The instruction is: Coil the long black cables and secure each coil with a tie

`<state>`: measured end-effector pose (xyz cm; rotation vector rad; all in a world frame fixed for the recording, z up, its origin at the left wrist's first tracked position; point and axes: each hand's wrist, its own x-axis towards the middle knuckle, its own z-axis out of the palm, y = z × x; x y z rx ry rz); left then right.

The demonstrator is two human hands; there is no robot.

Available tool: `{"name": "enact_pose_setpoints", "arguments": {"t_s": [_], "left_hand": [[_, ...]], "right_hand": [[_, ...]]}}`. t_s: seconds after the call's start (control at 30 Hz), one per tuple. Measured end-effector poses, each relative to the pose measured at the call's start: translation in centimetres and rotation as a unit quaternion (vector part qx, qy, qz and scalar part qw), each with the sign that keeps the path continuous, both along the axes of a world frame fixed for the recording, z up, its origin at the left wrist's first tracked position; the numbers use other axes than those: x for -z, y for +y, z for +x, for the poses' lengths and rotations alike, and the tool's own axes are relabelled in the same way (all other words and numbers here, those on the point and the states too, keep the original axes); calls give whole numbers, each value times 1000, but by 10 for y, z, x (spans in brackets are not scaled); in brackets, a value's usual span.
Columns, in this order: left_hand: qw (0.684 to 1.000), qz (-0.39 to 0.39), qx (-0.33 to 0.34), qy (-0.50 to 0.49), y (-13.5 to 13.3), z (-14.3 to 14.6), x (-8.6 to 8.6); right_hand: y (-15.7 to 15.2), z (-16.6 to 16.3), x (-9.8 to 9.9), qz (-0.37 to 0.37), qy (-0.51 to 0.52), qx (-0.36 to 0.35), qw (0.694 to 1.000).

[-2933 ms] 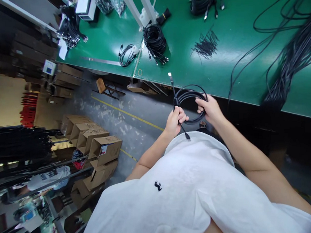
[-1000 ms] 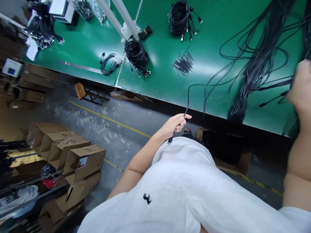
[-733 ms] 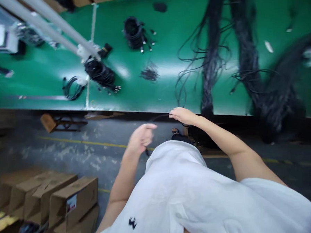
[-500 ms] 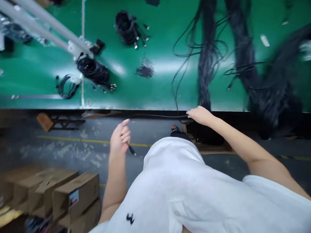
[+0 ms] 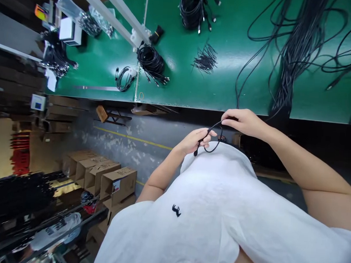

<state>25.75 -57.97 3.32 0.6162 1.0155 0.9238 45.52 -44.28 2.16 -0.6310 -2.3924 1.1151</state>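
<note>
A thin black cable runs between my two hands in front of my shirt, bent into a small loop. My left hand is closed on it near one end, and a dark connector pokes out below the fingers. My right hand pinches the same cable between thumb and fingers, just off the table's front edge. Behind the right hand, a long bundle of loose black cables lies on the green table and hangs over its edge.
Coiled cables sit by a white post, with another coil farther back. A heap of short black ties lies mid-table. Cardboard boxes stand on the floor to the left, and a wooden stool is under the table edge.
My hands have come together: the left moved right towards the right hand. The cable, stretched straight between them before, now bends into a loop. The view has shifted left.
</note>
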Motion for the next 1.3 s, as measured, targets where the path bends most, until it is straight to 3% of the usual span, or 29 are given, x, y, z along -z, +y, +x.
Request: {"name": "enact_pose_setpoints", "arguments": {"t_s": [0.13, 0.2, 0.3, 0.4, 0.43, 0.5, 0.57, 0.67, 0.73, 0.8, 0.9, 0.97, 1.03, 1.17, 1.3], "left_hand": [[999, -36, -7, -25, 2, -1, -5], [997, -63, -24, -38, 1, -3, -6], [990, -71, -93, -72, -2, -17, -11], [965, -10, -246, -90, -8, -44, -24], [952, 16, -294, -84, -12, -52, -29], [932, 50, -355, -62, -19, -66, -37], [929, 48, -365, -44, -25, -73, -41], [938, 23, -341, -55, -27, -73, -39], [945, 3, -316, -78, -25, -67, -34], [954, -18, -278, -109, -22, -59, -28], [968, -54, -198, -143, -20, -44, -22], [974, -77, -153, -148, -19, -35, -21], [977, -87, -130, -147, -19, -28, -21], [977, -86, -127, -148, -17, -18, -21], [978, -87, -108, -156, -16, -13, -19]], "right_hand": [[-7, -15, -1, -15, 15, -1, 1000], [1, -18, 8, -30, 12, -12, 999], [30, -1, 45, -37, -8, 33, 999], [54, 44, 97, 52, -110, 152, 981], [56, 61, 113, 93, -163, 161, 969], [47, 90, 136, 124, -230, 115, 958], [29, 107, 145, 125, -227, 52, 964], [4, 104, 135, 91, -210, 7, 973], [-2, 84, 120, 81, -253, 29, 964], [0, 53, 102, 124, -282, 63, 949], [6, -1, 75, 186, -164, 60, 967], [5, -33, 60, 158, -63, -3, 985], [0, -54, 47, 120, -36, -61, 990], [-12, -64, 34, 104, -69, -79, 989], [-7, -57, 41, 62, -51, -87, 993]]}}
